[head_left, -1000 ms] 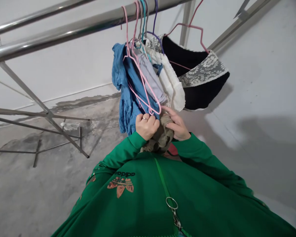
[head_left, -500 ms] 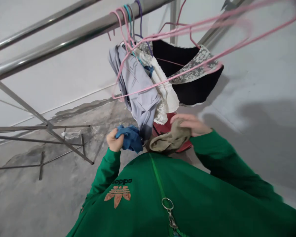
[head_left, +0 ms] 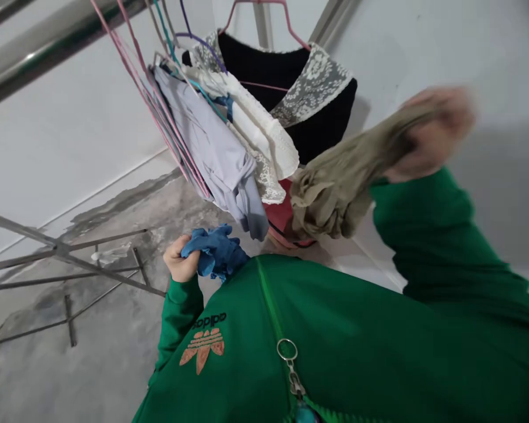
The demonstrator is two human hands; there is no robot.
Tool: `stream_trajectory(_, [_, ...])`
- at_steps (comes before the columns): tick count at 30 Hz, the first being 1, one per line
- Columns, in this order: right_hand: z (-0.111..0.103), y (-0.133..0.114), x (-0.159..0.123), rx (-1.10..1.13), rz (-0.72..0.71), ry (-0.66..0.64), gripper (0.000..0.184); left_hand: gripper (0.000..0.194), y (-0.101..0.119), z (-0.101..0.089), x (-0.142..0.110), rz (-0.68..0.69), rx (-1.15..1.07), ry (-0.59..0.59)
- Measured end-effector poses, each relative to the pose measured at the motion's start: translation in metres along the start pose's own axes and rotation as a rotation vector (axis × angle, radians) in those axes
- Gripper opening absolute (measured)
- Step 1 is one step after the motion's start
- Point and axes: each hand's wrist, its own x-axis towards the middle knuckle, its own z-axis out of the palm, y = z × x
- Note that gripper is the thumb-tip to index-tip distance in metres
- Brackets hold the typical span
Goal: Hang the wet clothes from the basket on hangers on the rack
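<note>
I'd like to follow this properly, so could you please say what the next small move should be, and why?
I would probably bring the olive cloth over to the left hand, beside the blue cloth. Each hand holds one cloth, so this would likely free the right hand, with the grey top hanging in front.

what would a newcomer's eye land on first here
The green jacket fills the lower middle of the view. The blurred right hand grips an olive garment, upper right; the left hand holds bunched blue cloth, left of centre. Beyond hangs a black top with a lace collar, upper centre.
</note>
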Motion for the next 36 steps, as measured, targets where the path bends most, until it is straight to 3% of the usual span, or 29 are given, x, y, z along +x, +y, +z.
stream_trajectory(1, [0.011, 0.012, -0.020, 0.005, -0.028, 0.044, 0.023, 0.022, 0.001, 0.001, -0.001, -0.021, 0.015, -0.018])
stream_trajectory(2, [0.020, 0.025, -0.041, -0.050, 0.026, -0.054, 0.021, 0.021, 0.002, 0.002, -0.002, -0.042, 0.027, -0.038])
stream_trajectory(4, [0.036, 0.050, -0.080, -0.199, 0.205, -0.452, 0.018, 0.023, 0.004, 0.004, -0.003, -0.085, 0.038, -0.094])
stream_trajectory(5, [0.042, 0.060, -0.095, -0.215, 0.239, -0.553, 0.017, 0.024, 0.005, 0.006, -0.004, -0.108, 0.041, -0.131])
stream_trajectory(7, [0.053, 0.070, -0.111, -0.259, 0.320, -0.789, 0.016, 0.023, 0.006, 0.010, -0.004, -0.154, 0.051, -0.218])
stream_trajectory(9, [0.063, 0.061, -0.108, -0.260, 0.340, -0.903, 0.017, 0.022, 0.006, 0.015, -0.003, -0.189, 0.076, -0.284])
stream_trajectory(11, [0.074, 0.029, -0.089, -0.176, 0.267, -0.881, 0.018, 0.019, 0.007, 0.020, -0.001, -0.202, 0.102, -0.313])
stream_trajectory(15, [0.105, -0.061, -0.039, 0.086, 0.011, -0.744, 0.015, 0.003, 0.001, 0.032, 0.010, -0.210, 0.151, -0.392])
stream_trajectory(18, [0.135, -0.097, -0.018, -0.015, -0.131, -0.717, 0.022, 0.027, -0.017, 0.046, 0.026, -0.188, 0.204, -0.479])
stream_trajectory(21, [0.160, -0.091, -0.018, -0.221, -0.253, -0.688, 0.038, 0.052, -0.043, 0.064, 0.048, -0.155, 0.252, -0.475])
stream_trajectory(23, [0.169, -0.079, -0.024, -0.340, -0.306, -0.618, 0.036, 0.065, -0.060, 0.077, 0.062, -0.155, 0.265, -0.402])
stream_trajectory(25, [0.172, -0.069, -0.029, -0.432, -0.331, -0.575, 0.024, 0.076, -0.072, 0.091, 0.074, -0.171, 0.249, -0.330])
stream_trajectory(29, [0.165, -0.068, -0.038, -0.494, -0.316, -0.674, 0.020, 0.097, -0.075, 0.116, 0.088, -0.228, 0.045, -0.311])
stream_trajectory(33, [0.155, -0.065, -0.057, -0.307, -0.140, -0.704, 0.023, 0.096, -0.063, 0.125, 0.084, -0.253, -0.250, -0.422])
stream_trajectory(36, [0.155, -0.047, -0.077, -0.002, 0.177, -0.587, 0.026, 0.101, -0.055, 0.119, 0.071, -0.259, -0.298, -0.520])
